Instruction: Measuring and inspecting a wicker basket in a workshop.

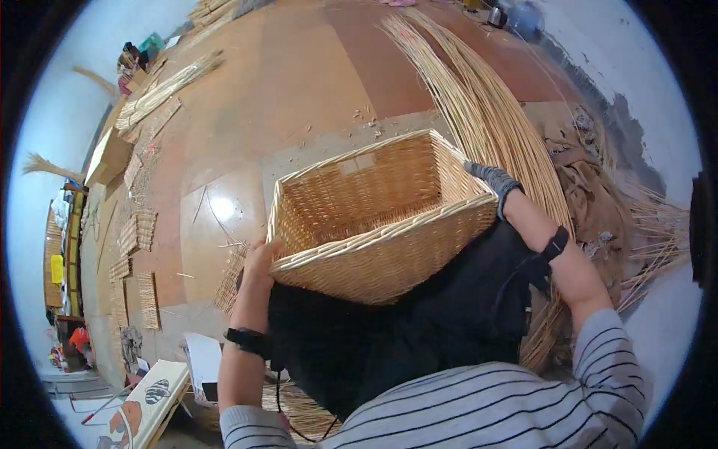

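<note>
The basket [381,258] sits on the lap [340,329]. The left hand [260,263] pinches its left edge. The right hand [495,182] touches the right edge; whether its fingers pinch, one can't tell. Wide floor [258,97] lies ahead, with sticks [499,123] to the right.

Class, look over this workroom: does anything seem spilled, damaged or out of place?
Yes: scraps lie strewn, ungathered, on the floor beyond the basket; the wall at right has dark, ragged patches, as if peeling. The basket shows no clear damage.
</note>
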`<action>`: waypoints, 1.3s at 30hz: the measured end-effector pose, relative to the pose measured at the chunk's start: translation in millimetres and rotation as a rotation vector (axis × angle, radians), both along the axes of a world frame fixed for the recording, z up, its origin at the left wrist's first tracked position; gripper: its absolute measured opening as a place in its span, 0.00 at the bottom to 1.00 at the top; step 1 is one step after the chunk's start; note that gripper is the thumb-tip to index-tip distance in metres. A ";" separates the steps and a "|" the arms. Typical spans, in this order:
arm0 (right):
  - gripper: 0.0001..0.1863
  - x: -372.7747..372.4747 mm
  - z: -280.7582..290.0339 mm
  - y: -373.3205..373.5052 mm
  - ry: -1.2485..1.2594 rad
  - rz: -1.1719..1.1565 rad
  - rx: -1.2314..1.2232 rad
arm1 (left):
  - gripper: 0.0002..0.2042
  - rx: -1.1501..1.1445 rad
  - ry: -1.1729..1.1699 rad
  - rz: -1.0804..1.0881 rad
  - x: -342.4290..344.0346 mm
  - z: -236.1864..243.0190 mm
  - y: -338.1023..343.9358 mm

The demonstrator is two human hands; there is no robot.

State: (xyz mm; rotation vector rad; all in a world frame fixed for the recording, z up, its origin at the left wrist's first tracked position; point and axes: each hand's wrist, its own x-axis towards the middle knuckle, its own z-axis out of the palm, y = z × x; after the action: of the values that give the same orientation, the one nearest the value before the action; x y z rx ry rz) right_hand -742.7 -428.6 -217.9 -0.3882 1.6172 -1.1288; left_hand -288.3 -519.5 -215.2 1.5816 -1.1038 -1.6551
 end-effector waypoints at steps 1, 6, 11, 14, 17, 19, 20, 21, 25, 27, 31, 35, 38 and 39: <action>0.20 -10.6 -3.9 -7.4 0.000 -0.006 -0.001 | 0.08 -0.001 0.000 -0.006 -11.8 3.3 -5.0; 0.16 48.3 51.4 6.8 1.096 0.120 -0.513 | 0.17 -1.392 -0.933 -0.452 -28.2 21.4 20.3; 0.22 123.8 57.5 22.8 1.467 0.619 -0.814 | 0.18 -1.248 -0.847 -0.765 -80.3 39.0 46.2; 0.23 139.2 55.0 16.5 1.562 0.802 -0.645 | 0.14 -1.321 -0.827 -0.753 -92.1 32.9 45.2; 0.22 141.0 41.8 12.4 1.570 0.710 -0.676 | 0.11 -1.318 -0.846 -0.700 -97.3 31.5 45.4; 0.23 143.1 38.5 10.3 1.549 0.668 -0.620 | 0.09 -1.329 -0.856 -0.674 -101.9 31.6 46.6; 0.23 144.7 38.9 8.0 1.533 0.626 -0.571 | 0.09 -1.287 -0.849 -0.620 -105.2 31.7 47.6; 0.23 145.3 41.8 4.2 1.528 0.633 -0.561 | 0.08 -1.245 -0.843 -0.566 -107.6 31.6 47.3; 0.24 147.8 56.8 -5.4 1.435 0.749 -0.300 | 0.08 -1.200 -0.830 -0.553 -108.9 41.0 38.5; 0.24 140.8 51.0 -4.2 1.413 0.762 -0.484 | 0.08 -1.210 -0.885 -0.625 -106.7 38.5 37.6; 0.25 129.4 64.1 -9.9 1.295 0.911 -0.580 | 0.09 -1.216 -0.920 -0.628 -108.8 36.1 40.2; 0.24 152.8 80.3 -39.9 1.067 1.180 -0.134 | 0.09 -1.255 -0.890 -0.610 -108.9 35.5 42.3; 0.24 157.5 78.3 -57.4 1.080 1.327 -0.057 | 0.09 -1.247 -0.905 -0.608 -113.4 38.3 41.5; 0.24 158.4 77.9 -59.4 1.140 1.379 -0.028 | 0.08 -1.251 -0.910 -0.597 -113.8 38.9 41.5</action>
State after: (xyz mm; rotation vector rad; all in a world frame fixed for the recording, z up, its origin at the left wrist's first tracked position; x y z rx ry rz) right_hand -584.3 -488.0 -140.1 -2.0165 1.5743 0.2630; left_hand -402.1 -477.9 -176.3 1.0610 -2.5298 -0.0766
